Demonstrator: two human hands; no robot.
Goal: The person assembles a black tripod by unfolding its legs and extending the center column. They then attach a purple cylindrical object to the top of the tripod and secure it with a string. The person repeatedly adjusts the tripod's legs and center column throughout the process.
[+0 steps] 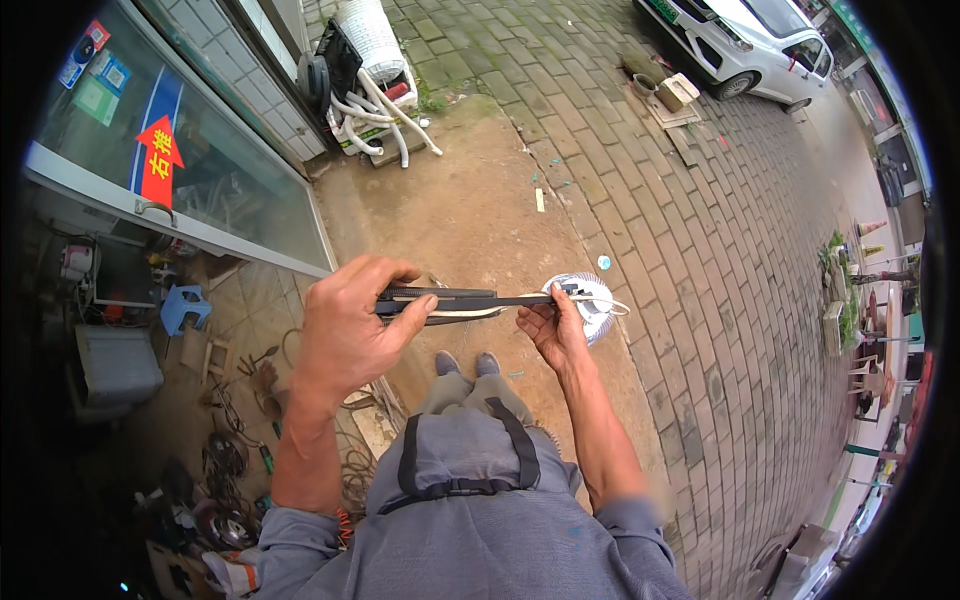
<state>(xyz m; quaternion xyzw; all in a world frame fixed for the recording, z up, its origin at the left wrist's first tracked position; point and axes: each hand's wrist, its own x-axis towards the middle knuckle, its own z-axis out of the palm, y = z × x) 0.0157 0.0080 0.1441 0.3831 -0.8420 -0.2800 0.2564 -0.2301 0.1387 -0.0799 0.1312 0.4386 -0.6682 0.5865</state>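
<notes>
A long, narrow black bar-like piece (465, 301) stretches level between my two hands in front of my body; its exact kind is unclear. My left hand (345, 320) grips its wider end between thumb and fingers. At the thinner end, my right hand (553, 330) pinches it, thumb uppermost and the other fingers curled below. A pale cable (612, 303) runs along the piece and past my right hand. Just beyond that hand is a round, whitish, ribbed object (597, 325), partly covered by the hand; whether it hangs or rests on the ground I cannot tell.
To the left is a sliding glass door (225, 185), with tools and cables on the floor inside. White pipes (385, 115) lie in a pile ahead. Brick paving (700, 300) extends to the right, towards a parked white car (745, 45). Near it sits a cardboard box (678, 92).
</notes>
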